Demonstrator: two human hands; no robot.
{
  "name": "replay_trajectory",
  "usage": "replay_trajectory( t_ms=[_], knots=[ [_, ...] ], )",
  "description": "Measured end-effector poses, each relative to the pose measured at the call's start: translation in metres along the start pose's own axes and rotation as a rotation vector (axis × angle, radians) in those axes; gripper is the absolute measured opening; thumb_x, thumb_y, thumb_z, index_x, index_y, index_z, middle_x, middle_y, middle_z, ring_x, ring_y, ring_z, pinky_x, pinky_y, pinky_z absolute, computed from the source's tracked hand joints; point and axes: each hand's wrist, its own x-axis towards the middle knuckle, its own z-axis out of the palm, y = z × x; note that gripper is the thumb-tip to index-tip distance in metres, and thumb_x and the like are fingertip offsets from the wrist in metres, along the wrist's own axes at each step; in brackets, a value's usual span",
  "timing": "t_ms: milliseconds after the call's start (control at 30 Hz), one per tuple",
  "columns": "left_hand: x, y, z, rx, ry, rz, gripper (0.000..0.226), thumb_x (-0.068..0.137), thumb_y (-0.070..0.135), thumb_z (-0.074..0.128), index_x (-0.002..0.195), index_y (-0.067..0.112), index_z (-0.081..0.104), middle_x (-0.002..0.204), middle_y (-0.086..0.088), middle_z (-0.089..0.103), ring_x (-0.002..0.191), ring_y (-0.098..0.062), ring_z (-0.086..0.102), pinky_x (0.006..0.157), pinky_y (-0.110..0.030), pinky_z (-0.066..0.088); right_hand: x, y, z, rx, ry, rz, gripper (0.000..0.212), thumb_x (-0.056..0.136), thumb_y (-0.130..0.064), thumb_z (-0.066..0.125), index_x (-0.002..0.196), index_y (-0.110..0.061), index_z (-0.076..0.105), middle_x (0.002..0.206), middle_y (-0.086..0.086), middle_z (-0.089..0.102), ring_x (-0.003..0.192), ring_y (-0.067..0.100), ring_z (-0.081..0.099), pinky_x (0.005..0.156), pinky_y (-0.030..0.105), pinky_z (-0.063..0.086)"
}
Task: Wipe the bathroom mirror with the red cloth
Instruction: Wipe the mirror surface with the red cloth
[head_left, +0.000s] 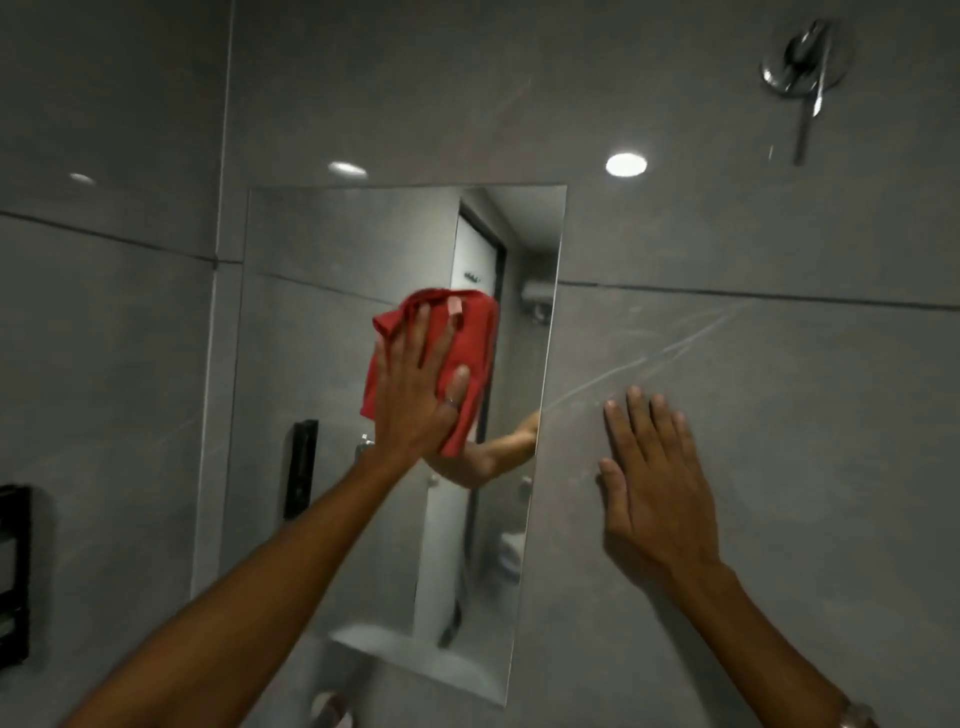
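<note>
- Head view shows my left hand spread flat, fingers apart, pinning the red cloth against the bathroom mirror; the hand presses the bunched cloth to the glass and does not clench it.
- The cloth sits at mid-height on the mirror, toward its right half.
- My right hand lies open and flat on the grey tiled wall, just right of the mirror's edge, holding nothing and bracing me.
- I judge the wiping to be under way: the cloth is on the glass, but I cannot tell from the surface which parts are already clean.
- The lower part and the left strip are away from the cloth and look likely to need passes yet.
</note>
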Motion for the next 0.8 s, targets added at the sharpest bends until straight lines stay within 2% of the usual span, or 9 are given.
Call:
replay_trajectory(
  t_ms=[133,200,267,367,500,700,800],
  knots=[
    [0.108,0.012,-0.024,-0.008,0.078,-0.047,0.080,0.099,0.072,0.016,0.164,0.028,0.000,0.173,-0.002,-0.004,0.160,-0.026,-0.004,0.126,-0.062,-0.002,0.044,0.000,-0.004,-0.034,0.025,-0.017,0.065,0.106,-0.042,0.032,0.165,-0.014,0.026,0.174,0.010,0.019,0.163,0.025,0.008,0.134,0.038,-0.003],
    [0.143,0.021,-0.029,0.015,0.083,-0.016,0.088,0.094,0.079,0.021,0.164,0.029,0.001,0.173,-0.003,-0.003,0.159,-0.029,-0.003,0.125,-0.063,-0.003,0.054,0.002,-0.001,-0.082,0.043,-0.028,0.066,0.106,-0.045,0.029,0.165,-0.016,0.023,0.174,0.010,0.017,0.163,0.027,0.009,0.134,0.042,-0.001],
    [0.160,0.028,-0.029,0.031,0.085,0.029,0.093,0.091,0.081,0.030,0.164,0.031,0.002,0.173,-0.001,-0.003,0.160,-0.030,-0.003,0.124,-0.064,-0.003,0.055,0.003,0.002,-0.114,0.051,-0.038,0.068,0.106,-0.049,0.024,0.166,-0.016,0.020,0.175,0.011,0.015,0.163,0.029,0.009,0.133,0.044,-0.001],
    [0.165,0.032,-0.024,0.053,0.102,0.097,0.089,0.094,0.079,0.026,0.165,0.029,0.005,0.173,-0.001,0.001,0.160,-0.029,-0.001,0.124,-0.066,-0.001,0.052,0.005,0.007,-0.097,0.067,-0.050,0.070,0.107,-0.052,0.017,0.166,-0.016,0.017,0.175,0.010,0.012,0.164,0.028,0.006,0.133,0.045,0.000],
    [0.141,0.048,-0.021,0.162,0.056,0.373,0.076,0.102,0.067,0.013,0.164,0.023,0.013,0.173,-0.008,0.006,0.159,-0.034,0.000,0.123,-0.066,0.006,0.052,0.005,0.006,-0.013,0.116,-0.050,0.071,0.104,-0.048,0.031,0.166,-0.015,0.021,0.174,0.010,0.015,0.164,0.026,0.007,0.134,0.041,-0.001],
    [0.036,0.042,-0.004,0.129,-0.094,0.785,0.063,0.105,0.045,0.040,0.162,0.024,0.023,0.171,-0.006,0.016,0.159,-0.031,0.008,0.125,-0.064,0.002,0.016,0.000,0.015,0.212,0.172,-0.078,0.071,0.101,-0.041,0.042,0.163,-0.009,0.026,0.172,0.010,0.022,0.163,0.027,0.015,0.134,0.040,0.007],
    [-0.032,0.023,0.013,0.120,-0.205,0.961,0.060,0.104,0.044,0.036,0.161,0.030,0.021,0.170,0.000,0.017,0.159,-0.030,0.013,0.125,-0.063,0.000,-0.005,0.001,0.016,0.289,0.155,-0.065,0.071,0.103,-0.043,0.042,0.159,-0.002,0.036,0.171,0.012,0.025,0.164,0.020,0.012,0.134,0.036,0.006]
  ],
)
